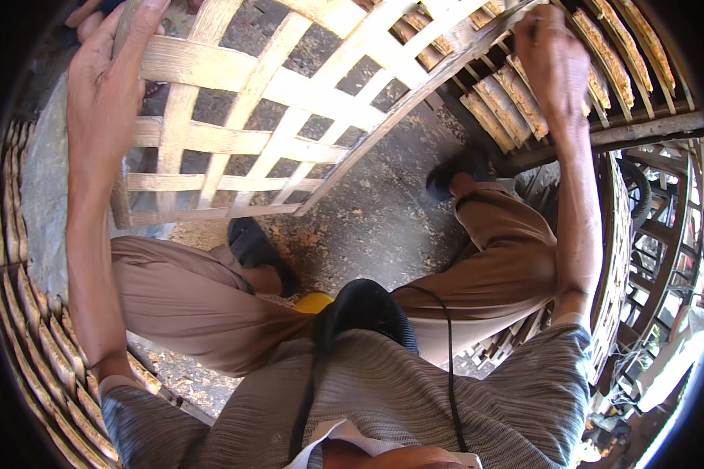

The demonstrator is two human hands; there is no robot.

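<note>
Lattice panel (199, 64) is slanting above the littered floor (360, 203), the left hand (109, 86) gripping its left edge and the right hand (551, 59) curling near its far right corner, that hold being unclear. Good handling is probably demanding even support and edges clearing the strip-laden rack (641, 131).

The woven lattice panel (278, 87) is showing a pale cream criss-cross pattern. Plain brown is covering the trousers (188, 301), while fine grey streaks are running across the shirt (375, 383).
</note>
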